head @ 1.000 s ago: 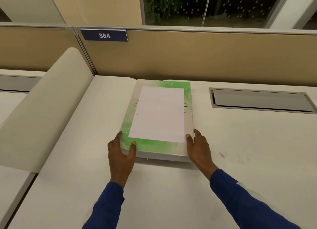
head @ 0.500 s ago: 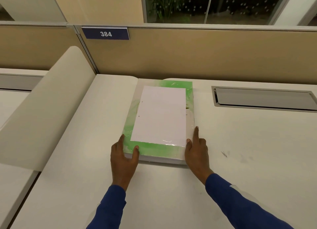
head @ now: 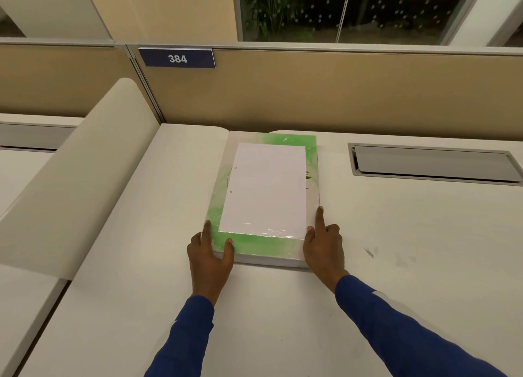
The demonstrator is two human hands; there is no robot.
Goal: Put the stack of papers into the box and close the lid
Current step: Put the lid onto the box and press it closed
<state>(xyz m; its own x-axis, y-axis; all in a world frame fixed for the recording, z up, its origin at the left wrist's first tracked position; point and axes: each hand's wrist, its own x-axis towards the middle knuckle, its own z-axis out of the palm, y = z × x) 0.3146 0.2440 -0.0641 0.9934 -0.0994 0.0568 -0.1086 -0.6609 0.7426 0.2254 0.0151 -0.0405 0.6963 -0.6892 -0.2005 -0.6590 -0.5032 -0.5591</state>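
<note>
Box (head: 254, 245) is lying flat on the bench (head: 410, 263), long axis running away from me | papers (head: 266, 187) are showing white under its glossy top | I am seeing left grip (head: 209, 259) and right grip (head: 324, 249) bracketing its near corners, equally close, forefingers straight, thumbs pressing on top.

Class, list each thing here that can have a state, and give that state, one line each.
box, flat on the desk, lid down
paper, flat within the box's green border; above or under the lid, cannot tell
left hand, touches near left corner, thumb on top
right hand, touches near right corner, index finger straight
desk hatch, flap down
</note>
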